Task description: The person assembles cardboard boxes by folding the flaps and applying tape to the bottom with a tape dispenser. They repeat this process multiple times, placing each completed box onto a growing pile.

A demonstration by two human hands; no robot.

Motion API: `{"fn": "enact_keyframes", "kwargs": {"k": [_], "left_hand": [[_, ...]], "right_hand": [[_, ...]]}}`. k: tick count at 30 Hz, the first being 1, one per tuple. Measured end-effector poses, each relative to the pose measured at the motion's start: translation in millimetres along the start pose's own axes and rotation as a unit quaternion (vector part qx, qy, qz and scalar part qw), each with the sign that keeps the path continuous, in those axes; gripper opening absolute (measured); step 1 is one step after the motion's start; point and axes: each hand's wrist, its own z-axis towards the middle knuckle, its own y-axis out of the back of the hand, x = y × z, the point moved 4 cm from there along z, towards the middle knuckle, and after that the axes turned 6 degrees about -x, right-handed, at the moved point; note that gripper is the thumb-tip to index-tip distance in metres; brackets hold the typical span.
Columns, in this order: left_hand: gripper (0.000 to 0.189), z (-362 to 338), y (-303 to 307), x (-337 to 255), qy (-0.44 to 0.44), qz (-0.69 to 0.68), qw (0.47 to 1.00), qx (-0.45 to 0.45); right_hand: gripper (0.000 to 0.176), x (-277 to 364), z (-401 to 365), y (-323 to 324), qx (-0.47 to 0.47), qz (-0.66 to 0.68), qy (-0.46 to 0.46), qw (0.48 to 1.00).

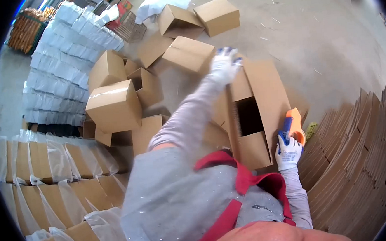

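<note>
Brown cardboard carton (264, 110) stands directly ahead, long flaps (269, 82) unclosed. Right hand (290, 152) holds orange tape dispenser (297, 126); left hand (225, 66) blurs at the far end, grip undetermined. Step appears to be flap folding; next move calls for closing the long flaps.

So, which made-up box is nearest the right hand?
The box with a dark gap between its top flaps, beside the right hand and its orange tape dispenser; the other made-up boxes are farther left.

Bright, diffuse light; fisheye bend, blackened corners.
</note>
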Motion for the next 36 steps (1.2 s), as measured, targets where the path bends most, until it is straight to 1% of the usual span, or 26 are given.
{"fn": "enact_keyframes", "kwargs": {"k": [2, 3, 4, 5, 6, 8, 9, 10, 11, 13, 14, 15, 16, 17, 18, 20, 21, 22, 24, 27, 28, 30, 31, 32, 34, 36], "left_hand": [[0.057, 9, -33, -33, 0.0, 0.087, 0.995, 0.056], [0.057, 11, -37, -32, 0.002, 0.075, 0.995, 0.061], [0.059, 8, -49, -33, 0.002, 0.126, 0.989, 0.083], [0.061, -1, -66, -40, -0.006, 0.169, 0.979, 0.115], [0.062, -1, -66, -42, -0.015, 0.151, 0.984, 0.091], [0.061, 8, -66, -38, 0.023, 0.137, 0.975, 0.176], [0.059, 6, -77, -28, -0.006, 0.131, 0.984, 0.12], [0.057, 5, -80, -24, -0.007, 0.114, 0.987, 0.111], [0.056, -1, -87, -20, -0.022, 0.11, 0.99, 0.089], [0.055, -5, -93, -20, -0.069, 0.118, 0.991, 0.008], [0.054, -6, -95, -19, -0.099, 0.131, 0.986, -0.041], [0.054, -4, -101, -13, -0.116, 0.097, 0.988, -0.025], [0.046, -7, -98, -11, -0.087, 0.061, 0.994, 0.008], [0.042, 1, -93, -4, -0.02, -0.157, 0.987, 0.028], [0.038, 7, -85, 9, 0.046, -0.363, 0.929, 0.048], [0.033, 12, -40, 15, -0.083, -0.277, 0.957, -0.017], [0.029, -1, -40, 11, 0.018, -0.39, 0.907, 0.159], [0.029, -16, -48, 12, 0.162, -0.42, 0.817, 0.36], [0.036, -45, -49, -8, 0.209, -0.359, 0.705, 0.575], [0.038, -44, -37, -33, 0.083, -0.333, 0.737, 0.582], [0.033, -38, -39, -36, -0.069, -0.334, 0.805, 0.485], [0.032, -45, -36, -35, 0.126, -0.364, 0.705, 0.595], [0.027, -52, -46, -27, 0.167, -0.412, 0.649, 0.617], [0.027, -57, -49, -26, 0.012, -0.445, 0.683, 0.579], [0.048, -68, -41, -22, -0.277, -0.466, 0.746, 0.386], [0.036, -72, -43, -21, -0.288, -0.463, 0.768, 0.337]], "right_hand": [[0.035, -6, 1, -3, -0.022, 0.032, 0.008, 0.999], [0.036, -3, 6, 2, -0.052, 0.079, 0.016, 0.995], [0.037, -1, 2, 9, -0.07, 0.116, 0.011, 0.991], [0.037, 2, 6, 21, -0.043, 0.129, -0.017, 0.991], [0.035, 4, 12, 35, -0.037, 0.157, -0.051, 0.986], [0.035, -3, 30, 56, -0.025, 0.286, -0.132, 0.949], [0.035, -5, 38, 64, -0.043, 0.388, -0.161, 0.906], [0.035, 7, 48, 70, -0.075, 0.612, -0.247, 0.747], [0.034, 18, 53, 71, -0.063, 0.653, -0.265, 0.706], [0.032, 37, 54, 50, -0.034, 0.659, -0.298, 0.69], [0.031, 47, 54, 24, -0.004, 0.645, -0.283, 0.71], [0.031, 57, 54, -2, 0.026, 0.629, -0.265, 0.73], [0.03, 45, 36, -41, 0.036, 0.601, -0.145, 0.785], [0.03, 43, 41, -36, 0.021, 0.633, -0.134, 0.762], [0.029, 46, 46, -31, 0.007, 0.67, -0.125, 0.732], [0.028, 46, 42, -26, 0.024, 0.661, -0.128, 0.739], [0.027, 42, 45, -27, 0.04, 0.651, -0.112, 0.75], [0.027, 39, 40, -27, 0.048, 0.65, -0.112, 0.75], [0.024, 35, 33, -34, 0.049, 0.662, -0.142, 0.734], [0.02, 36, 38, -26, 0.113, 0.656, -0.137, 0.734], [0.019, 37, 42, -19, 0.079, 0.637, -0.103, 0.76], [0.02, 33, 39, -24, 0.081, 0.649, -0.06, 0.754], [0.02, 34, 34, -26, 0.085, 0.651, -0.06, 0.752], [0.02, 34, 31, -29, 0.086, 0.671, -0.081, 0.732], [0.02, 33, 30, -31, 0.084, 0.692, -0.099, 0.71], [0.022, 31, 31, -30, 0.098, 0.656, -0.057, 0.747]]}}
